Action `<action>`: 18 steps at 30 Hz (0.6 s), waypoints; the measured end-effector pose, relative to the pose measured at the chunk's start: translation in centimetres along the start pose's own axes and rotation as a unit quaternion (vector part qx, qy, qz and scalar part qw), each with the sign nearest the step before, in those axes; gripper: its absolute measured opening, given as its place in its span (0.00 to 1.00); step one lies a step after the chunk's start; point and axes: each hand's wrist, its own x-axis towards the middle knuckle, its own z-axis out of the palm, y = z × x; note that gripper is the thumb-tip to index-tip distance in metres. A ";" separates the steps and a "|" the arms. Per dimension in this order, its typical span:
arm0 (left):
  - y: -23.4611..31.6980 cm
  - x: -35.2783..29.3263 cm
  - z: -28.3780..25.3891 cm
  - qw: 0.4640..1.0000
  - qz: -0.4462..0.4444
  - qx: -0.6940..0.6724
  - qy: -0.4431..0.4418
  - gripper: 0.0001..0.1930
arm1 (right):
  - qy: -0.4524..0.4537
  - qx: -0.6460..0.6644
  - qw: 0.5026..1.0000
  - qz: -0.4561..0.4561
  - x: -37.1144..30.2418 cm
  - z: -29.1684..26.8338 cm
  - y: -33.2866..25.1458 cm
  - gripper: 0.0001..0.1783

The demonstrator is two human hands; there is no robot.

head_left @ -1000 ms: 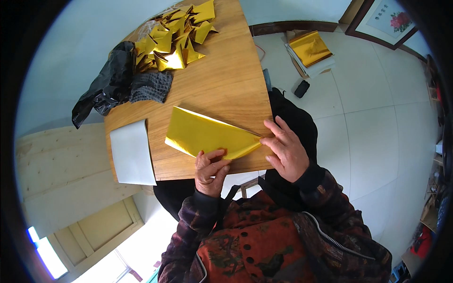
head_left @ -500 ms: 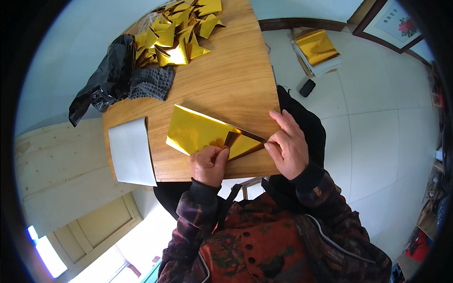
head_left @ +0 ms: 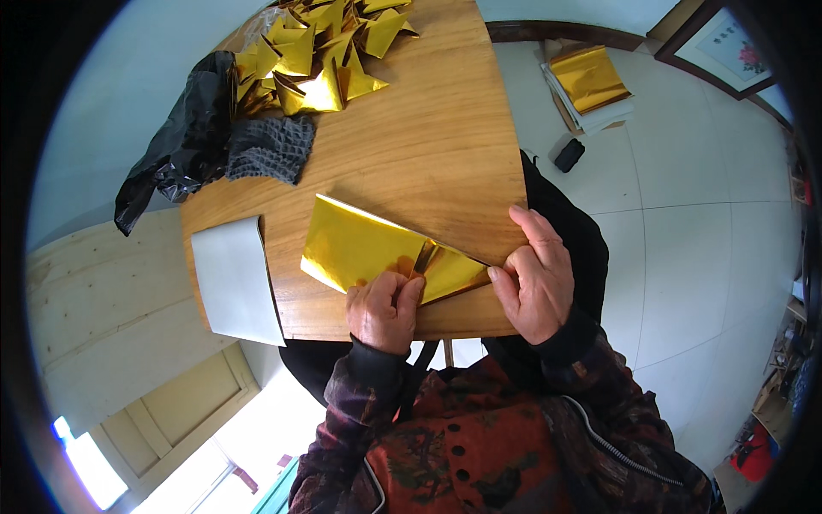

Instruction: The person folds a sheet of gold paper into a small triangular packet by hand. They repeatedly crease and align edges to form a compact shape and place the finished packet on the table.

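A folded sheet of gold foil paper point(head_left: 360, 244) lies on the wooden table in front of me, one end folded to a point at the right. My left hand point(head_left: 383, 310) is closed at its near edge, thumb and bent fingers gripping the paper beside a creased fold. At the pointed tip, my right hand point(head_left: 538, 287) pinches the paper between thumb and a finger, with another finger raised away from it. The paper's underside is hidden.
A pile of folded gold paper pieces point(head_left: 317, 77) sits at the far left, beside a black plastic bag point(head_left: 184, 133) and a dark textured cloth point(head_left: 272, 150). A pale folded sheet point(head_left: 233, 278) lies left on the table point(head_left: 437, 128). On the floor are gold sheets point(head_left: 589, 79) and a black case point(head_left: 569, 155).
The folded part at the right looks flatter, with less dark gap under its flap. Both hands stay on the paper, and the whole view has shifted slightly.
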 end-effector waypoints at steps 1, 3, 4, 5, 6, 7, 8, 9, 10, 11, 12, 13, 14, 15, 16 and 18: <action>0.0 0.0 0.0 1.000 -0.002 -0.001 -0.002 0.09 | 0.000 0.000 1.000 0.002 0.1 -0.1 0.0 0.13; 0.1 0.0 0.0 1.000 -0.010 0.002 -0.010 0.09 | -0.003 0.001 1.000 -0.002 0.2 -0.2 0.0 0.12; 0.1 0.0 0.0 1.000 -0.002 0.008 -0.006 0.09 | -0.005 0.001 1.000 -0.003 0.3 -0.2 0.0 0.12; 0.1 0.0 0.0 1.000 0.007 0.014 -0.001 0.10 | -0.007 0.000 1.000 -0.002 0.3 -0.2 -0.1 0.11; 0.0 0.0 0.1 1.000 0.015 0.021 0.003 0.10 | -0.010 -0.001 1.000 -0.001 0.3 -0.3 -0.1 0.11; 0.0 0.1 0.1 1.000 0.018 0.022 0.001 0.10 | -0.012 -0.001 1.000 -0.001 0.4 -0.3 -0.1 0.11; 0.0 0.1 0.1 1.000 0.019 0.023 0.000 0.10 | -0.014 0.000 1.000 -0.001 0.4 -0.3 -0.1 0.11; 0.0 0.1 0.1 0.999 0.021 0.024 -0.002 0.10 | -0.016 0.002 1.000 -0.001 0.4 -0.3 -0.1 0.11; 0.0 0.1 0.0 1.000 0.018 0.020 -0.007 0.09 | -0.018 0.004 1.000 -0.002 0.4 -0.3 -0.1 0.11; 0.0 0.1 0.0 1.000 0.015 0.017 -0.011 0.09 | -0.019 0.002 1.000 -0.002 0.4 -0.3 0.0 0.11; 0.0 0.2 -0.1 1.000 0.012 0.010 -0.016 0.09 | -0.018 0.000 1.000 -0.003 0.5 -0.2 0.0 0.11; 0.0 0.2 -0.1 1.000 0.013 0.012 -0.015 0.09 | -0.014 -0.002 1.000 -0.006 0.5 -0.1 0.1 0.11; 0.0 0.2 -0.1 1.000 0.013 0.011 -0.014 0.09 | -0.017 -0.004 1.000 -0.004 0.5 -0.1 0.1 0.11; 0.0 0.2 -0.1 1.000 0.012 0.006 -0.016 0.08 | -0.017 -0.004 1.000 -0.003 0.4 0.0 0.1 0.11; 0.1 0.2 -0.1 1.000 0.012 0.010 -0.015 0.08 | -0.016 -0.005 1.000 -0.002 0.4 0.0 0.1 0.11; 0.1 0.2 -0.2 1.000 0.009 0.007 -0.018 0.08 | -0.016 -0.011 1.000 -0.003 0.4 0.0 0.1 0.11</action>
